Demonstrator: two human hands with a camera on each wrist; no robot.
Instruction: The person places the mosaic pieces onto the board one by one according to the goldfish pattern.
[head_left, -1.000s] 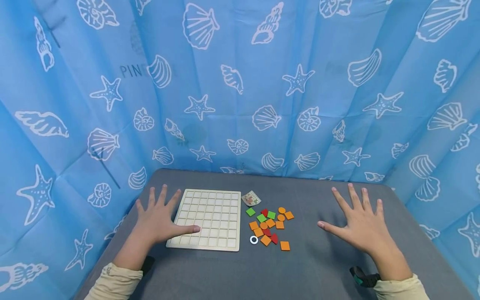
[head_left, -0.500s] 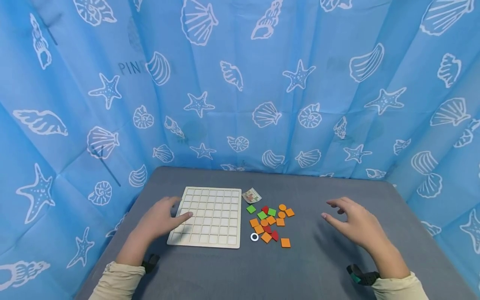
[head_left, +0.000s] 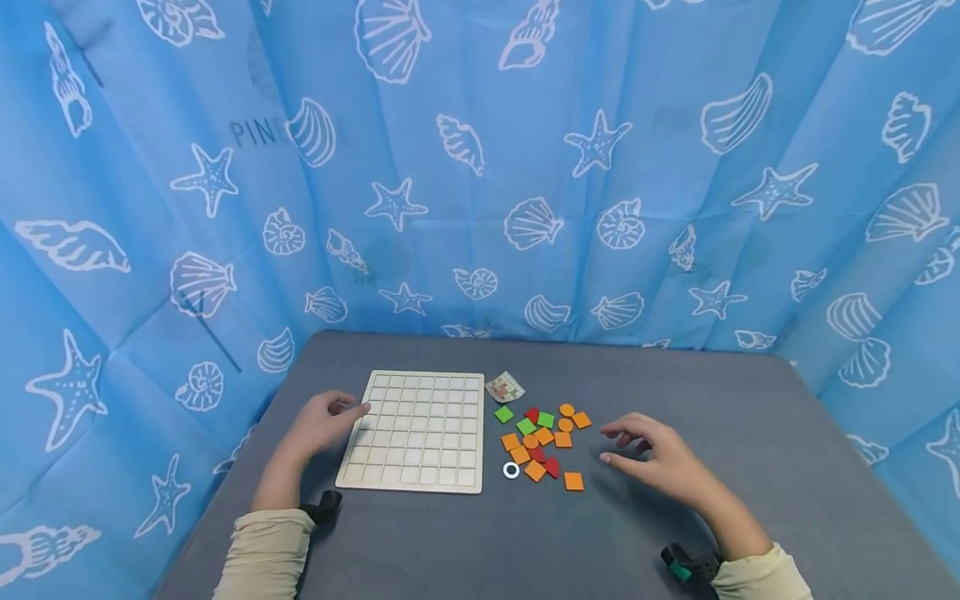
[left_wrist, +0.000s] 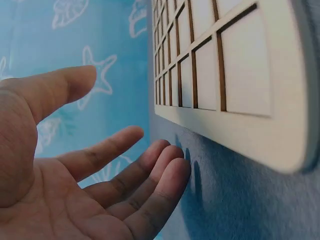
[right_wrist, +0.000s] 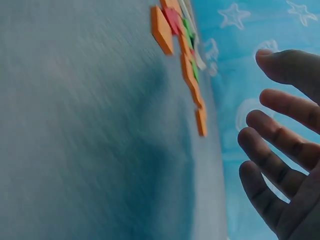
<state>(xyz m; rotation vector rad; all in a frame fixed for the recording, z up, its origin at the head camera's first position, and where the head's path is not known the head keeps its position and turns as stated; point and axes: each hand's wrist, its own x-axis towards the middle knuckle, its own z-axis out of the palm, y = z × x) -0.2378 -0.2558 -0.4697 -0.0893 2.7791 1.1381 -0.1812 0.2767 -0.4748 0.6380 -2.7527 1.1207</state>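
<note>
A pale wooden grid board point(head_left: 420, 433) with square cells lies left of centre on the table. My left hand point(head_left: 318, 427) hovers at its left edge, fingers loosely bent and holding nothing; the left wrist view shows the palm point(left_wrist: 65, 200) facing the board's rim. Right of the board, several flat pieces are scattered: orange squares point(head_left: 573, 481) and circles point(head_left: 566, 410), green squares point(head_left: 504, 414), red pieces point(head_left: 552, 467) and a white ring point(head_left: 511, 470). To the right of these pieces my right hand point(head_left: 652, 454) is in the air, relaxed, with nothing in it.
A small card with a coloured grid picture point(head_left: 505, 387) lies by the board's far right corner. Grey cloth covers the table point(head_left: 465, 542). A blue curtain with shell and starfish prints point(head_left: 480, 167) surrounds the far side and both sides.
Both hands have gone from widely spread fingers to loosely bent ones. The right hand has moved left toward the pieces, and the left hand has drawn back toward the board's left edge.
</note>
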